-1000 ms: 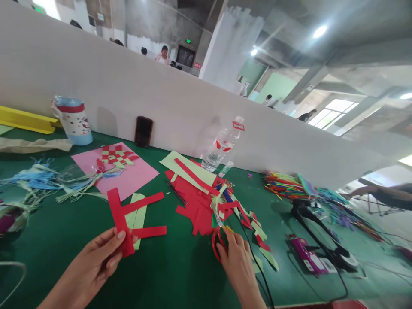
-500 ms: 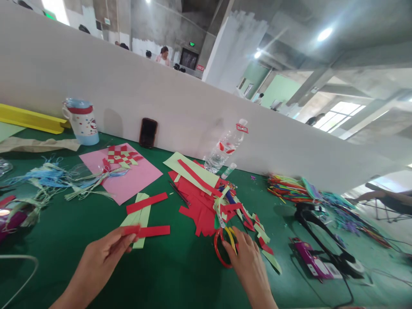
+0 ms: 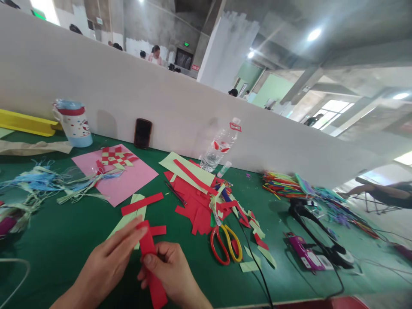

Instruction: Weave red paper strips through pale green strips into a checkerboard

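Both my hands hold one red paper strip (image 3: 151, 262) low over the green table. My left hand (image 3: 111, 257) has its fingers stretched along the strip's upper end. My right hand (image 3: 167, 272) pinches the strip with thumb and fingers closed. Just beyond them lie two more red strips (image 3: 141, 203) across pale green strips (image 3: 127, 218). The red-and-yellow scissors (image 3: 225, 242) lie free on the table to the right of my hands, touched by neither.
A heap of red and green paper scraps (image 3: 199, 201) sits mid-table beside a plastic bottle (image 3: 220, 145). A pink sheet (image 3: 119, 176) bears a small woven piece. A mug (image 3: 73, 122), a phone (image 3: 143, 133), raffia (image 3: 38, 182), coloured sticks (image 3: 286, 184), a black cable (image 3: 254, 266) lie around.
My right hand left the scissors and came left to grip the red strip with my left hand. The strip now points toward me. The scissors stay on the table.
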A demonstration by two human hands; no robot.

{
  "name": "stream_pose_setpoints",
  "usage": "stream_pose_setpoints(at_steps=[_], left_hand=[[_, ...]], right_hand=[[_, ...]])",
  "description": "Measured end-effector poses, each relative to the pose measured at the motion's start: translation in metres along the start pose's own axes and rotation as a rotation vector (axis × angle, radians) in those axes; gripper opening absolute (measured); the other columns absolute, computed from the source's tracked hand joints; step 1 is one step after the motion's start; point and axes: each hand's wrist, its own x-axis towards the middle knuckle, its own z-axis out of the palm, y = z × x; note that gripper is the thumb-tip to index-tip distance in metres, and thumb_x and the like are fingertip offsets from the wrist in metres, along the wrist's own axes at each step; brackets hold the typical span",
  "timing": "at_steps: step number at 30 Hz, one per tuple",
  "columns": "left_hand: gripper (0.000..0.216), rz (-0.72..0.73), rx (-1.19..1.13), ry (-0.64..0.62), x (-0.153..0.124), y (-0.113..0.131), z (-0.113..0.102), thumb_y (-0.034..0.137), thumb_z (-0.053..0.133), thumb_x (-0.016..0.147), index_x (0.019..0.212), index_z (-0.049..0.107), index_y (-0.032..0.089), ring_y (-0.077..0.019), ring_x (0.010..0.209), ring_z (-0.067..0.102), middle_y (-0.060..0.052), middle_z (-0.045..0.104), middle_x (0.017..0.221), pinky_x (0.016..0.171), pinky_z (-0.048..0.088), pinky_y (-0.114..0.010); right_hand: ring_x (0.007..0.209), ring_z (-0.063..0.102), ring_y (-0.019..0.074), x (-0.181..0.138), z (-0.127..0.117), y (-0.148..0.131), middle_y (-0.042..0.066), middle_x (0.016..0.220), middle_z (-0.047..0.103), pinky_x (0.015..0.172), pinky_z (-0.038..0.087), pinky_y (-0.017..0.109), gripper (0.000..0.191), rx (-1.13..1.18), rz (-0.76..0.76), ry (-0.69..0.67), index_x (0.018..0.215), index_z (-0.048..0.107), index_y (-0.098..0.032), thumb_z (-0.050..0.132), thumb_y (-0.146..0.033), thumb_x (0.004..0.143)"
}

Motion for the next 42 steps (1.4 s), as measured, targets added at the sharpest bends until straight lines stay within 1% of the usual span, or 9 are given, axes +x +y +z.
stream_pose_setpoints(at_steps=[2,5,7,10,14,24,30,36,42], left_hand=[[0.036,-0.366,-0.220,0.034,0.000,0.002,-0.001,0.029,0.055,0.094,0.130,0.061,0.028,-0.0212,0.105,0.073,-0.007,0.068,0.132,0.083,0.060,-0.025],[0.047,-0.850,-0.674,-0.046,0.004,0.011,-0.005,0.051,0.060,0.089,0.126,0.064,0.021,-0.0258,0.092,0.075,-0.008,0.077,0.106,0.079,0.062,-0.034],[0.047,-0.997,-0.927,-0.109,0.008,0.021,-0.007,0.055,0.066,0.084,0.116,0.070,0.020,-0.0257,0.081,0.074,-0.007,0.078,0.093,0.074,0.062,-0.035],[0.036,-1.102,-1.158,-0.143,0.018,0.036,-0.007,0.051,0.074,0.077,0.098,0.076,0.022,-0.0211,0.056,0.066,-0.003,0.073,0.071,0.050,0.058,-0.033],[0.027,-1.170,-1.211,-0.112,0.028,0.045,-0.006,0.045,0.080,0.070,0.080,0.076,0.020,-0.0182,0.043,0.058,0.000,0.066,0.058,0.039,0.051,-0.031],[0.031,-1.182,-1.129,-0.088,0.018,0.035,0.001,0.049,0.078,0.074,0.072,0.068,0.020,-0.0135,0.041,0.053,0.003,0.059,0.055,0.037,0.047,-0.025],[0.033,-1.202,-1.062,0.166,0.026,0.025,-0.003,0.047,0.086,0.066,0.075,0.069,0.020,-0.0165,0.061,0.064,0.001,0.071,0.069,0.058,0.056,-0.025],[0.030,-1.187,-1.101,0.302,0.035,0.014,-0.010,0.044,0.087,0.065,0.078,0.068,0.024,-0.0145,0.068,0.066,0.005,0.073,0.073,0.064,0.056,-0.021],[0.034,-1.163,-1.052,0.321,0.034,0.011,-0.010,0.048,0.085,0.066,0.084,0.069,0.024,-0.0165,0.070,0.067,0.003,0.074,0.076,0.063,0.055,-0.022]], right_hand=[[0.044,0.056,0.0092,0.000,0.003,0.002,0.004,0.059,0.066,0.043,0.042,0.018,0.066,-0.021,-0.018,0.055,0.071,0.061,-0.013,0.080,-0.074,0.055],[0.044,0.055,0.0088,0.000,0.007,0.008,0.002,0.058,0.066,0.043,0.042,0.019,0.067,-0.032,-0.012,0.089,0.071,0.061,-0.014,0.079,-0.075,0.054],[0.043,0.054,0.0083,0.000,0.011,0.012,0.001,0.056,0.065,0.043,0.041,0.019,0.066,-0.031,-0.008,0.101,0.069,0.060,-0.015,0.079,-0.075,0.054],[0.043,0.053,0.0079,0.001,0.016,0.015,0.001,0.056,0.064,0.043,0.041,0.019,0.066,-0.024,0.007,0.098,0.066,0.059,-0.015,0.079,-0.076,0.051],[0.043,0.054,0.0083,0.001,0.019,0.015,0.001,0.057,0.064,0.043,0.041,0.019,0.068,-0.019,0.033,0.078,0.067,0.060,-0.015,0.079,-0.078,0.049],[0.045,0.055,0.0090,0.001,0.021,0.015,0.003,0.062,0.066,0.044,0.041,0.020,0.058,-0.054,0.034,0.094,0.069,0.063,-0.014,0.080,-0.068,0.058],[0.046,0.056,0.0084,-0.002,0.020,0.017,0.003,0.063,0.066,0.042,0.038,0.018,0.053,-0.104,0.063,0.098,0.065,0.060,-0.015,0.080,-0.064,0.061],[0.047,0.057,0.0083,-0.003,0.013,0.024,0.004,0.066,0.068,0.043,0.040,0.018,0.061,-0.103,0.030,0.125,0.067,0.061,-0.015,0.075,-0.073,0.061],[0.046,0.056,0.0090,-0.003,0.013,0.039,0.006,0.067,0.068,0.041,0.038,0.017,0.084,-0.147,0.031,0.104,0.080,0.064,-0.013,0.056,-0.094,0.057]])
